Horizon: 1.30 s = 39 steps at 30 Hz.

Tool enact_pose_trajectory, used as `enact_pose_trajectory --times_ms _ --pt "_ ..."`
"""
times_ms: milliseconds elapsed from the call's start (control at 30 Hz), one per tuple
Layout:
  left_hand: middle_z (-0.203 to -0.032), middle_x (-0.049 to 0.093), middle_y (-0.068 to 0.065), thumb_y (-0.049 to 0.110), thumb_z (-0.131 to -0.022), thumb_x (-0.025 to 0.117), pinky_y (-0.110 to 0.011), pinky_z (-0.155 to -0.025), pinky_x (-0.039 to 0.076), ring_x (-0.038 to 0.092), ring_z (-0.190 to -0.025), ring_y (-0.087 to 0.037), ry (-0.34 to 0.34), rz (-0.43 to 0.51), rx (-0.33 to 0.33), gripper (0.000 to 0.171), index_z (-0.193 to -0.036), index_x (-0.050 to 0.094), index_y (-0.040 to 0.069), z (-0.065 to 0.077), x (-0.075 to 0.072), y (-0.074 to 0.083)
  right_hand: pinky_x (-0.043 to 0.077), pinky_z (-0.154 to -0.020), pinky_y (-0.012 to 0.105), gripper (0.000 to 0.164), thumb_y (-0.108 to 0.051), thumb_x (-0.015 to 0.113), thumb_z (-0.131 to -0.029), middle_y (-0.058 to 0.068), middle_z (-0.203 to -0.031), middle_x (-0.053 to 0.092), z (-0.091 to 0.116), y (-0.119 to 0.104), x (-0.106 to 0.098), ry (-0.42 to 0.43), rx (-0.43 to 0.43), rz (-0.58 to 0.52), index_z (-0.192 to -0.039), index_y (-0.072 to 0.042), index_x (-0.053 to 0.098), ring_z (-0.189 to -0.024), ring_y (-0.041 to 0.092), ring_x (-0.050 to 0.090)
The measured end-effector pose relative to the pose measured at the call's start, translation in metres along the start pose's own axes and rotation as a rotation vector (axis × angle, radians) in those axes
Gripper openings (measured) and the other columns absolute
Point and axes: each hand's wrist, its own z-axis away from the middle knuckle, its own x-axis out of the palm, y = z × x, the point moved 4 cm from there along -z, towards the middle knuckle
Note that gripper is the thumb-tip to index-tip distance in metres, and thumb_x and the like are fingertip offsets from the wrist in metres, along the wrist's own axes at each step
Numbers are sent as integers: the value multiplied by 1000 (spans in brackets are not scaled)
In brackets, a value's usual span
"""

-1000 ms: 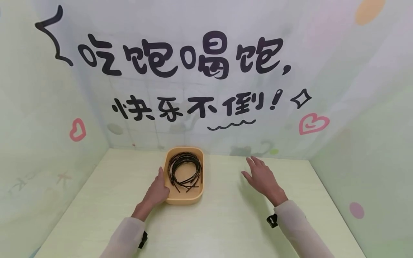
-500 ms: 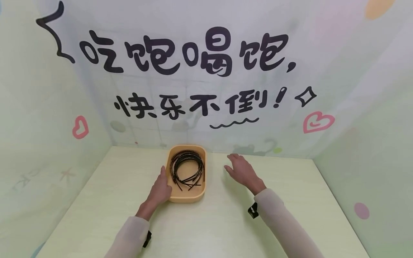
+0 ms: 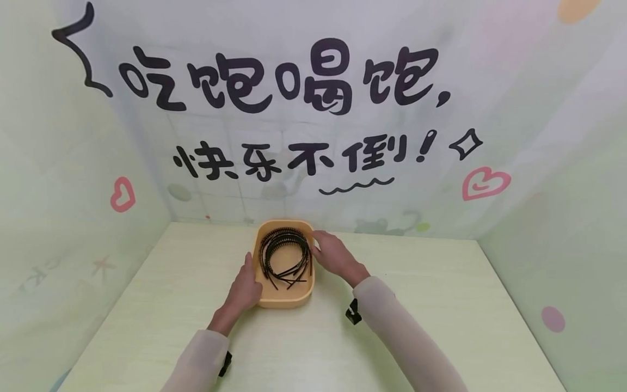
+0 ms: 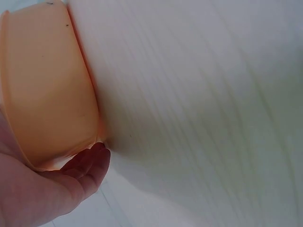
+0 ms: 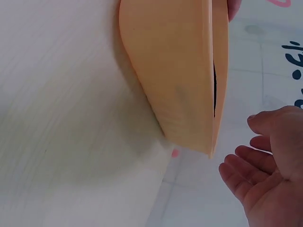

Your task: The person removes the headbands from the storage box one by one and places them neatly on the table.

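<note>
A tan rectangular storage bin point(image 3: 284, 299) with rounded corners rests on the table near the back wall. Several black toothed headbands point(image 3: 274, 272) lie nested together inside it, their thin ends crossing. My left hand point(image 3: 243, 288) grips the bin's left side, thumb by the front left of the rim. In the left wrist view its fingers point(image 4: 90, 175) bend against the lower edge of the bin's wall. My right hand point(image 3: 335, 253) is beside the bin's far right rim. The right wrist view shows a small gap between its loosely bent fingers point(image 5: 241, 175) and the bin.
The pale table point(image 3: 416, 316) meets a printed back wall point(image 3: 313, 212) just behind the bin. Side walls point(image 3: 563, 245) close in the left and right edges. Each sleeve carries a black wrist device point(image 3: 354, 312).
My right hand has moved left across the table to the bin's right rim. The left hand keeps its grip, and the bin and headbands stay in place.
</note>
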Motion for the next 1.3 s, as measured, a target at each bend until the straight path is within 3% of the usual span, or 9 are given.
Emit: enact_pose_trajectory --times_ms 133,333,800,1067,1300 --pt "-146 30 -43 -7 -85 43 -59 -97 43 47 -125 -51 2 5 -4 83 -154 -3 -10 0 0 -2 48 -99 44 33 -14 55 -100 17 -125 63 -8 -13 8 -10 -43 24 -129 3 57 -115 30 60" --pt "-147 29 -43 -6 -85 43 -60 -101 41 44 -129 -51 2 21 -3 83 -154 -3 -10 1 0 -1 43 -107 42 49 -18 56 -101 18 -142 54 -11 -21 15 -45 39 55 -144 3 46 -128 34 53" --pt "-146 32 -42 -7 -84 43 -59 -100 41 46 -127 -50 10 17 -7 83 -154 -2 -10 2 -1 2 56 -77 35 27 -9 61 -96 13 -106 70 -18 -26 26 12 116 175 -121 0 63 -94 25 68" --pt "-145 34 -42 -7 -84 44 -58 -96 45 51 -120 -48 16 8 -6 83 -154 -1 -10 3 -1 2 56 -70 34 25 -8 64 -94 12 -106 71 -17 -26 30 32 130 201 -119 -2 67 -93 24 68" --pt "-146 33 -41 -6 -86 44 -59 -97 44 49 -124 -49 21 8 -4 82 -154 -1 -9 1 0 1 57 -67 36 23 -10 57 -98 10 -112 67 -18 -27 35 15 149 301 -116 -6 70 -97 25 65"
